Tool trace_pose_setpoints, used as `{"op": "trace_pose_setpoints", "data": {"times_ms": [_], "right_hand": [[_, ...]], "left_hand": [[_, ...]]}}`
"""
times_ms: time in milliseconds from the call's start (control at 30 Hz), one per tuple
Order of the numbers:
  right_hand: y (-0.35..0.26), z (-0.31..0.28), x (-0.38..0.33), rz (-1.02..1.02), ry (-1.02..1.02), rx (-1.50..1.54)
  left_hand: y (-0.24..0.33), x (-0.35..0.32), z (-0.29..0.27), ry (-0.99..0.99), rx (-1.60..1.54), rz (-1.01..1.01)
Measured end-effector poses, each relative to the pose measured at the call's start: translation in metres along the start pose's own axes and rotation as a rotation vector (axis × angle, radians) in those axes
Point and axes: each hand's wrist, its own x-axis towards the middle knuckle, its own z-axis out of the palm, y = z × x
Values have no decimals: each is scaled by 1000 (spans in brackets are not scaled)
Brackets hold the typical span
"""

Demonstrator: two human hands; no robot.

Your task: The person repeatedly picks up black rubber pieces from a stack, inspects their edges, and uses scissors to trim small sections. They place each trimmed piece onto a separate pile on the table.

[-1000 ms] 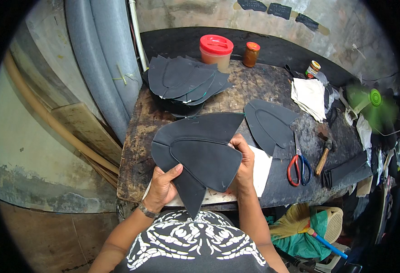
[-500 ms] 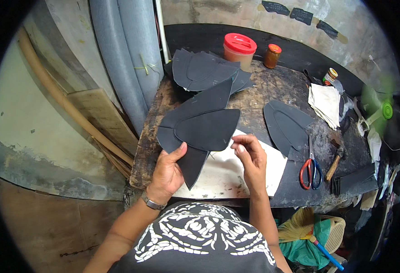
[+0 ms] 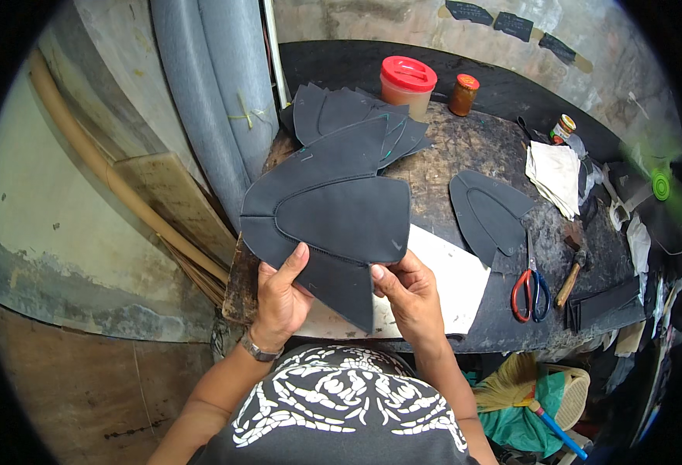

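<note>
- Black leather shoe upper (image 3: 333, 217), lifted higher off the white sheet (image 3: 449, 279) than a second ago, pinched by left hand (image 3: 279, 298) and right hand (image 3: 407, 291)
- Beyond, the stack of cut pieces (image 3: 356, 116) sits untouched; inspection seems underway

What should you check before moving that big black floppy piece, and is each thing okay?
1. Both hands on the piece: ok. The left hand and right hand each pinch the lower edge of the black leather piece.
2. Piece whole, no tears: cannot tell, only one face shows.
3. Landing spot: ok. The white sheet lies flat on the workbench under the hands.
4. Sharp tools out of the way: ok. The scissors and hammer lie off to the right.
5. Jars clear: ok. The red-lidded jar stands at the far edge.
</note>
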Motion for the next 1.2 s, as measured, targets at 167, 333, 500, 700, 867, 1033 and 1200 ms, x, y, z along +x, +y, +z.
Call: {"op": "trace_pose_setpoints", "data": {"times_ms": [167,333,500,700,867,1033,1200], "right_hand": [[10,3,2,-48,96,15],[12,0,0,-162,96,-282],[8,-6,1,-133,7,-192],[8,-10,-1,-50,23,-93],[9,-14,2,9,56,-190],[4,-18,0,42,-34,28],[6,-13,0,74,2,128]], "left_hand": [[3,-10,-2,-43,33,-232],[-7,-11,7,-26,73,-131],[-4,-10,12,-20,63,-136],[-5,-12,13,-33,67,-139],[-7,-13,10,-49,61,-105],[-7,-12,7,-70,109,-87],[-9,-11,7,-68,73,-141]]}}
